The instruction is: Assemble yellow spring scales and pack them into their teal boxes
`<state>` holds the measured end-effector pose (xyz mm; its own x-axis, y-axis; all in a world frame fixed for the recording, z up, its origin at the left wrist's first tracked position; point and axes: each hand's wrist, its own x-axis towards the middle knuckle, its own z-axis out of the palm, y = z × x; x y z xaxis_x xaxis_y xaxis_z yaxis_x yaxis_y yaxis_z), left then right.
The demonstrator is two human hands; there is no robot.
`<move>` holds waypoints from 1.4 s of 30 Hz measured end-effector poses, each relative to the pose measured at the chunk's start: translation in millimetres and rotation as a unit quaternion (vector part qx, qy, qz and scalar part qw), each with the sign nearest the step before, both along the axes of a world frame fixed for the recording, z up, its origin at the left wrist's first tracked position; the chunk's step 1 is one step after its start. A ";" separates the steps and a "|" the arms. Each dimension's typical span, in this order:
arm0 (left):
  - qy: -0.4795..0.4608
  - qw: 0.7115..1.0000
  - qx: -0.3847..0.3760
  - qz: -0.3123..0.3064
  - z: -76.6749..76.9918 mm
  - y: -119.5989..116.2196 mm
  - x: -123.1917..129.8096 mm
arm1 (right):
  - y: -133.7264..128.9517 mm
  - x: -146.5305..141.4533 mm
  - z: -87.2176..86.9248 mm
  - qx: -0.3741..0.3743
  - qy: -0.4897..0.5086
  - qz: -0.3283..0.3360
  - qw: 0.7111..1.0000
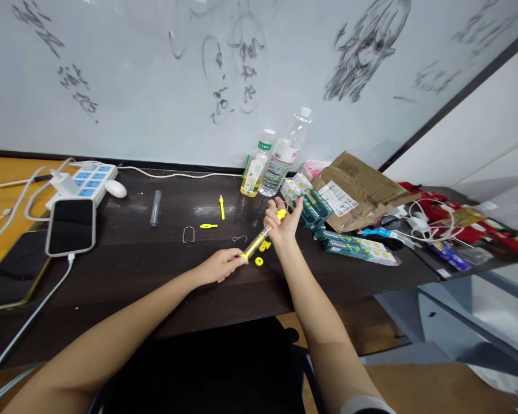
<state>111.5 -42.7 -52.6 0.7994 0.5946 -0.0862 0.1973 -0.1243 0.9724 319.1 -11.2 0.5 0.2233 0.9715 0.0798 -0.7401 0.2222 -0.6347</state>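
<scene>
A slim clear tube with yellow ends [258, 241] slants between my hands above the dark table. My left hand [221, 265] pinches its lower yellow end. The upper yellow end rests in the palm of my right hand [285, 226], its fingers curled loosely behind and the thumb sticking out. Below the tube lie a yellow ring [259, 261] and small yellow pieces [265, 246]. Further left are a yellow rod-like part [221, 207], a short yellow part [209, 226], a bent wire loop [189, 234], a thin wire piece [239, 238] and another clear tube [155, 209].
Two bottles, one with yellow liquid [254, 172] and one clear [280, 167], stand by the whiteboard [155, 86]. Green-and-white boxes [354, 246] and an opened cardboard package [358, 187] lie right. Phone [71, 226], power strip [92, 184] and cables occupy the left.
</scene>
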 end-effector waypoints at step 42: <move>-0.049 0.991 -0.115 0.038 -12.4 22.8 -2.7 | 7.0 -24.0 -14.9 0.000 -0.346 -0.122 0.930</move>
